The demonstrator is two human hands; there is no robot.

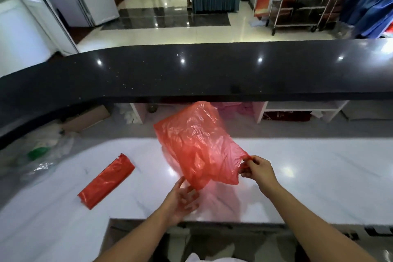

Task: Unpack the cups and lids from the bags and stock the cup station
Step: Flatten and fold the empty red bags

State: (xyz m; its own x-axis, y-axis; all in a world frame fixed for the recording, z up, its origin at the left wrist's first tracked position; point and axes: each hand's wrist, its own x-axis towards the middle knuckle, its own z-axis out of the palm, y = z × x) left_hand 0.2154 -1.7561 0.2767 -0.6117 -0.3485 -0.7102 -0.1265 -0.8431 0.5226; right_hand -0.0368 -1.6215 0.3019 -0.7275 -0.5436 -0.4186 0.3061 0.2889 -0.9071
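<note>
A red translucent plastic bag point(195, 144) hangs puffed up in the air above the white counter point(308, 176). My right hand point(256, 170) pinches its handle at the bag's right corner. My left hand point(180, 200) is below the bag's lower edge, palm up with fingers spread, its fingertips touching the plastic. What is inside the bag cannot be made out. A second red bag point(106, 181), rolled into a long bundle, lies on the counter to the left. No cups or lids show.
A raised black counter ledge point(191, 74) runs across behind the white surface. Crumpled clear plastic with something green point(40, 153) lies at the far left. Shelves point(297, 112) sit under the ledge. Beyond are a tiled hall, a metal cart point(302, 0) and standing people.
</note>
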